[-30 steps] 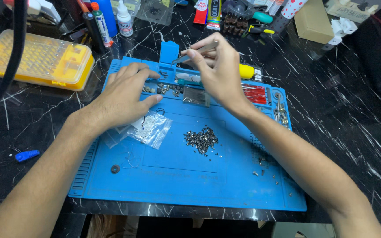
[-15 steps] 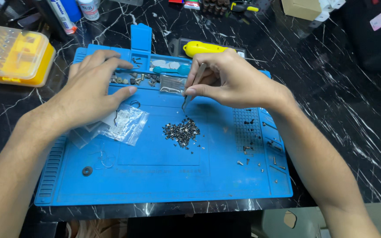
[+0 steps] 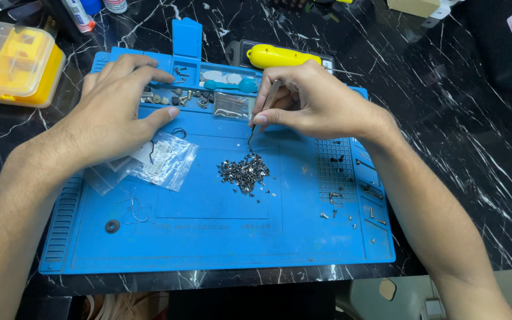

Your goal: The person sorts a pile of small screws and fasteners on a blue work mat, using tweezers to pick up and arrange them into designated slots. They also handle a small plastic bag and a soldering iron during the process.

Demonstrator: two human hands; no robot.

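Note:
My right hand [image 3: 315,101] grips thin metal tweezers [image 3: 262,115], tips pointing down just above a pile of several tiny dark screws [image 3: 244,172] in the middle of a blue silicone work mat [image 3: 208,237]. My left hand [image 3: 117,109] rests flat on the mat's upper left, fingers spread over a row of small compartments holding small parts [image 3: 176,98], its palm over clear plastic bags [image 3: 161,160].
A yellow and clear plastic organiser box [image 3: 13,59] sits at the upper left on the black marble table [image 3: 475,148]. A yellow tool [image 3: 282,56] lies behind the mat. Loose screws [image 3: 345,210] are scattered at the mat's right. A small black ring [image 3: 112,226] lies lower left.
The view has shifted closer. My right hand has come down from the mat's top edge with the tweezers toward the screw pile. My left hand stays on the mat's upper left.

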